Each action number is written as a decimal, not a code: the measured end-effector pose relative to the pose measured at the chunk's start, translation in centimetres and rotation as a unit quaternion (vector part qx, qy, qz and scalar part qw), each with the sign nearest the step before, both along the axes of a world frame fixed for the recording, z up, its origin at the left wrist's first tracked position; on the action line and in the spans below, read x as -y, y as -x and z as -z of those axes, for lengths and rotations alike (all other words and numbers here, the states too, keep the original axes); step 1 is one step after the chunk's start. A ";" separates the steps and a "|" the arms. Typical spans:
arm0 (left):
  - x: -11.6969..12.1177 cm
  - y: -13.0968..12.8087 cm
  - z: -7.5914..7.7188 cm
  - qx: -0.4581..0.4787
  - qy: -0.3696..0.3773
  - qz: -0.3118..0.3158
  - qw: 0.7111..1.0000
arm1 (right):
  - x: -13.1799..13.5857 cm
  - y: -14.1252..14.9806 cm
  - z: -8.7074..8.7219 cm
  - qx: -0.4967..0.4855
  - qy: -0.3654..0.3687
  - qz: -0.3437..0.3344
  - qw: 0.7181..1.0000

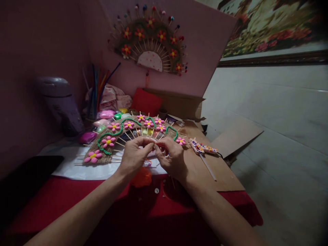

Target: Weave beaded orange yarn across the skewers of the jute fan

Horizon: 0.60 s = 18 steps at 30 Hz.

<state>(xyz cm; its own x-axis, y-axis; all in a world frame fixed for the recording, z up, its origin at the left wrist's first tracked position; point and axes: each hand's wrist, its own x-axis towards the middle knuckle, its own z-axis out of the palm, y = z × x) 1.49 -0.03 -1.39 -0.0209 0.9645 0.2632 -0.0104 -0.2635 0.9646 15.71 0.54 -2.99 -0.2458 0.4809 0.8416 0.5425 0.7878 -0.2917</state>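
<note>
Two bare hands (134, 153) (172, 158), arched twine fan (120, 132), puffy flowers (108, 141)

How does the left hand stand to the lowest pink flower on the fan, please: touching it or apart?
Apart: the head view shows brown weave and pale sticks between the left hand and the lowest pink flower.

The tan fan (137, 125) mid-tabletop bears pink flowers (108, 141) with yellow centres and a wavy green cord (102, 149), above a white sheet (74, 171) and the near edge's deep red cloth (64, 191). Towards the right edge, brown cardboard (225, 179) carries a white, multicoloured floral-patterned glue gun (197, 146); back-left packets (106, 114) show pink, green and yellow.
</note>
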 end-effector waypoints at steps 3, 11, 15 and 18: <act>-0.5 0.1 0.5 -0.009 -0.014 -0.002 1.000 | -0.1 0.1 0.1 0.010 -0.001 0.018 1.000; -0.8 0.1 0.8 -0.086 -0.057 -0.036 0.994 | 0.0 0.1 0.2 0.037 -0.008 0.037 0.999; -0.5 0.0 0.6 -0.110 -0.073 -0.045 0.990 | 0.0 0.0 0.2 0.042 -0.018 0.040 0.998; -0.4 -0.1 0.5 -0.080 -0.059 -0.027 0.995 | -0.1 0.0 0.1 0.014 0.000 0.041 0.999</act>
<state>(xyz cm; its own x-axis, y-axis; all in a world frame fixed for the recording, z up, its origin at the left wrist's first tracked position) 1.58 0.42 -1.89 -0.0202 0.9252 0.3790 0.1570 -0.3714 0.9151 15.72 0.67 -3.11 -0.2290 0.5009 0.8347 0.6127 0.7404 -0.2762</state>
